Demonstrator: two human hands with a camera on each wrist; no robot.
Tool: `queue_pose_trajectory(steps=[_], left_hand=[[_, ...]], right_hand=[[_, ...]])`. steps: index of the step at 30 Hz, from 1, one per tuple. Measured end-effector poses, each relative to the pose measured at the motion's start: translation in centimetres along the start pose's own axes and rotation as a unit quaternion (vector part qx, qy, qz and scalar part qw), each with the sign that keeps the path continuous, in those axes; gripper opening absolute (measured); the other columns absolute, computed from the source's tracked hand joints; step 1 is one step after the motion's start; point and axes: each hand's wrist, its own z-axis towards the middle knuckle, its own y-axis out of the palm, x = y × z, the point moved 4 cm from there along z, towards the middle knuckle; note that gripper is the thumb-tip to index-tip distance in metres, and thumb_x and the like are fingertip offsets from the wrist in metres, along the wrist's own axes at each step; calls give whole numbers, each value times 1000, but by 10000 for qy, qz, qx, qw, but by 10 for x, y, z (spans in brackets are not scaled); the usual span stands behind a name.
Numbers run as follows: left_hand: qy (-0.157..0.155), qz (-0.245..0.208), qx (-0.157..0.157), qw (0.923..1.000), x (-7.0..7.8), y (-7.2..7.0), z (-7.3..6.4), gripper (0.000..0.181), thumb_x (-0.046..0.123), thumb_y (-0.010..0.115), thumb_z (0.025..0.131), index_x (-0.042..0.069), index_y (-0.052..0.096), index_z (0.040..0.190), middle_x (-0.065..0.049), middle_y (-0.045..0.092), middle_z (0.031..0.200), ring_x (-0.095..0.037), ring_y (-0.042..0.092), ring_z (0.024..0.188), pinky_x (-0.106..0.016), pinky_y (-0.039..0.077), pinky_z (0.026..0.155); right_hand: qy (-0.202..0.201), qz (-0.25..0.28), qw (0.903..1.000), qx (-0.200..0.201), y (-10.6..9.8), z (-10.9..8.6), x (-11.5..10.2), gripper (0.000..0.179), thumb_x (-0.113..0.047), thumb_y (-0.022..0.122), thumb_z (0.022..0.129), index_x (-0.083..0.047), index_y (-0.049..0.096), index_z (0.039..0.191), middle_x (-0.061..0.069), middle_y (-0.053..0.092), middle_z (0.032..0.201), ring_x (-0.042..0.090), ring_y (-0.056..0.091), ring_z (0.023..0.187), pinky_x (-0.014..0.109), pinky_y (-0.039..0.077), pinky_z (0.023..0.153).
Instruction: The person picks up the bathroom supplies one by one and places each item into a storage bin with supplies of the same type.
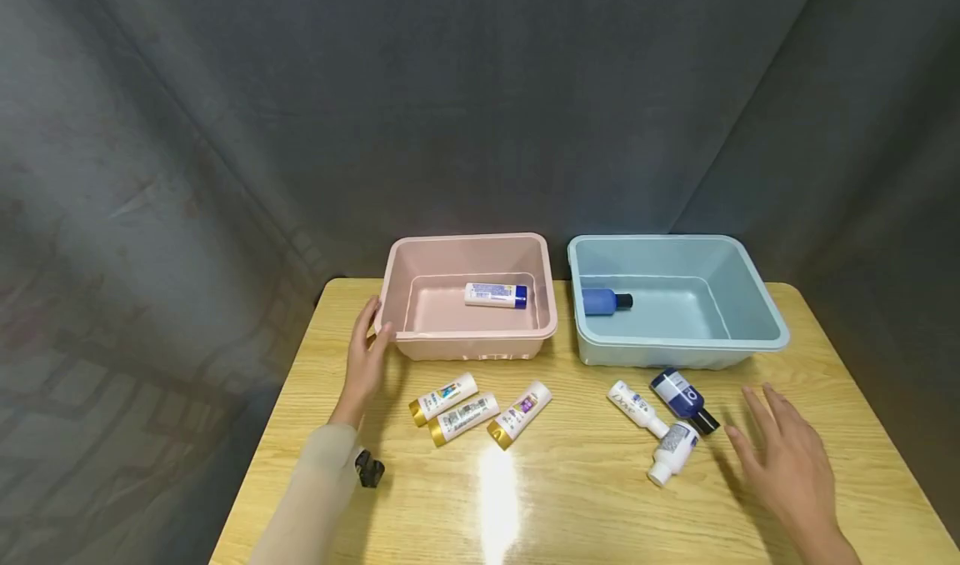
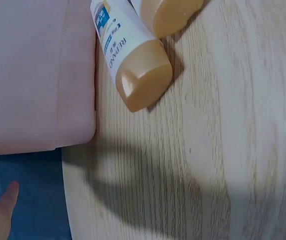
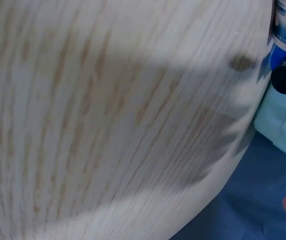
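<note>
Nearest you, your right hand (image 1: 787,461) hovers well to the right and in front of the pink bin (image 1: 465,348), fingers spread, its grip empty. You look to be at the approach to a grasp, with nothing picked up yet.

A little farther in, also to the right and in front of the pink bin, lies the white bottle (image 1: 675,448), cap toward you. Close beyond it are the dark blue bottle (image 1: 677,392) and the Dove bottle (image 1: 633,405), the latter nearest the pink bin. Your right hand is best placed for the dark blue bottle; that pick would call for lowering your fingers around its body and closing gently, since the crowded neighbours could roll if nudged.

Directly in front of the pink bin, three gold-capped tubes (image 1: 464,419) lie on the surface (image 1: 420,507), two of them side by side and the third to their right.

Your left hand (image 1: 363,369) is at the pink bin's left front corner, fingers loosely extended and holding nothing; whether it touches the wall, you cannot tell. To take a tube, it would have to come off that corner, toward you and rightward.

Farthest, the blue-capped tube (image 1: 491,295) lies inside the pink bin. Right of the pink bin, across a narrow gap, the blue bin (image 1: 675,355) holds a blue bottle (image 1: 599,302). A grey curtain (image 1: 480,115) hangs behind the pink bin.
</note>
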Motion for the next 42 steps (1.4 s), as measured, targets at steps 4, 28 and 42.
queue_pose_trajectory(steps=[4, 28, 42], left_hand=[[-70, -54, 86, 9999, -1, 4, 2, 51, 5, 48, 103, -8, 32, 149, -25, 27, 157, -39, 25, 144, -56, 27, 112], [-327, 129, 523, 9980, -54, 11, 6, 59, 15, 52, 103, 11, 28, 157, -9, 29, 160, -24, 26, 145, -49, 27, 112], [-290, 218, 420, 9985, -15, 7, 1, 56, 6, 55, 100, -4, 34, 150, -23, 35, 153, -37, 32, 138, -48, 31, 102]], right_hand=[[-199, 136, 9994, 266, -3, 0, -6, 59, -34, 53, 102, -14, 35, 154, 15, 27, 160, 38, 24, 145, 43, 9, 121], [-1398, 431, 9881, 485, 15, 4, -60, 65, -60, 43, 99, -11, 57, 140, 16, 53, 140, 38, 49, 122, 22, 14, 117], [-1865, 501, 9807, 300, 32, 4, -93, 69, -63, 36, 100, -11, 57, 139, 11, 54, 141, 25, 45, 132, 25, 18, 117]])
